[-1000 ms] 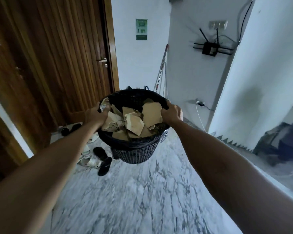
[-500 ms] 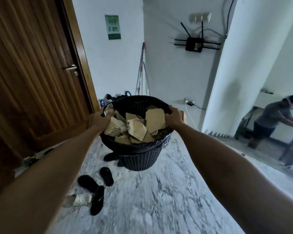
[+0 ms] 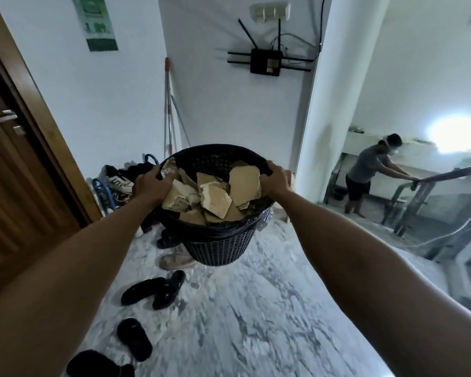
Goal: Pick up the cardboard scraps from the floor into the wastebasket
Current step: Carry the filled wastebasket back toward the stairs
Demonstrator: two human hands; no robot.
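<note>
With the left hand and right hand each clenched in a grip on the raised wastebasket rim, cardboard scraps heaped inside, carry it level so nothing spills

One head-worn camera looks forward and down along both outstretched arms, close above the marble floor.

The grey-veined marble floor carries black slippers lying loose near its left side, another black slipper nearer the camera, a brown shoe, and white sneakers by the wall.
</note>
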